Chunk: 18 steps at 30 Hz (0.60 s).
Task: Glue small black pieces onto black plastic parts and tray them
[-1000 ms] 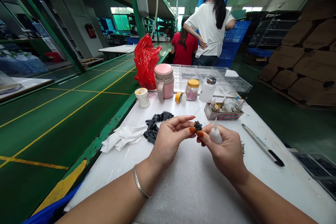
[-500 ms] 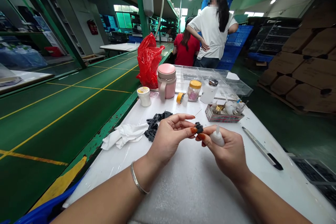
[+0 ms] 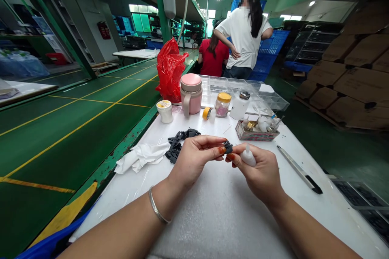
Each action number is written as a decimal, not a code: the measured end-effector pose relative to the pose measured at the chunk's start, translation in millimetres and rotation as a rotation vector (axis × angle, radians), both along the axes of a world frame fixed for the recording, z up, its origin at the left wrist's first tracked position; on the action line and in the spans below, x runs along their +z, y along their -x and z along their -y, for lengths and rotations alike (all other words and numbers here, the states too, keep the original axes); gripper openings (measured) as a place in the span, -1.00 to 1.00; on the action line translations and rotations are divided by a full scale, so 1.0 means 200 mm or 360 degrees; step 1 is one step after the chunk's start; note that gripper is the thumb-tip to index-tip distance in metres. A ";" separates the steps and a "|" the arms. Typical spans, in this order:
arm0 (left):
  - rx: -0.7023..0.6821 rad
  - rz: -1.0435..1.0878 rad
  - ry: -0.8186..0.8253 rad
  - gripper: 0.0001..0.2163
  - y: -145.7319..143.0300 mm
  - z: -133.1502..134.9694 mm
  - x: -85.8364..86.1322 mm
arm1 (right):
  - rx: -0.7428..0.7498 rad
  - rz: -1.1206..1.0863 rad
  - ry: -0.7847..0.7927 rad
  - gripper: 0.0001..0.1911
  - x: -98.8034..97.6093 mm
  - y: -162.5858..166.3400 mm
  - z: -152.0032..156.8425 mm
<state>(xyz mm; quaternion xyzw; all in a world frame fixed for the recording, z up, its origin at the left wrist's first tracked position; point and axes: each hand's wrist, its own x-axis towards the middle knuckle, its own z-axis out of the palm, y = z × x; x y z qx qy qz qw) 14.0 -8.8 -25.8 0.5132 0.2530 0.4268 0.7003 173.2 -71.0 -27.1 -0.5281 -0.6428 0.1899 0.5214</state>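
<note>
Small black part [image 3: 227, 146], just right of the pile of black parts [image 3: 178, 145], sits pinched between our left hand [image 3: 194, 160] and right hand [image 3: 258, 170], equally near; the right also grips a white bottle [image 3: 247, 157].

Left of left hand [image 3: 194, 160]: black parts [image 3: 178, 147], cloth [image 3: 139, 157]. Beyond right hand [image 3: 259, 170]: small tray [image 3: 257, 134]; to its right, a knife [image 3: 299, 170]. Nearer worktop [image 3: 219, 226] lies open.
</note>
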 end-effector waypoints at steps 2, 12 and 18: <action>0.0012 -0.0033 -0.0035 -0.76 0.00 0.00 0.00 | 0.0005 0.0001 -0.0008 -0.88 0.00 0.00 0.00; 0.0061 -0.0196 -0.0215 -0.81 0.01 -0.01 0.03 | 0.0059 -0.0118 0.0052 -0.87 0.00 -0.01 0.01; 0.0110 -0.0165 -0.0242 -0.81 0.01 -0.02 0.02 | 0.0396 -0.0920 0.0398 -0.85 -0.01 -0.03 -0.04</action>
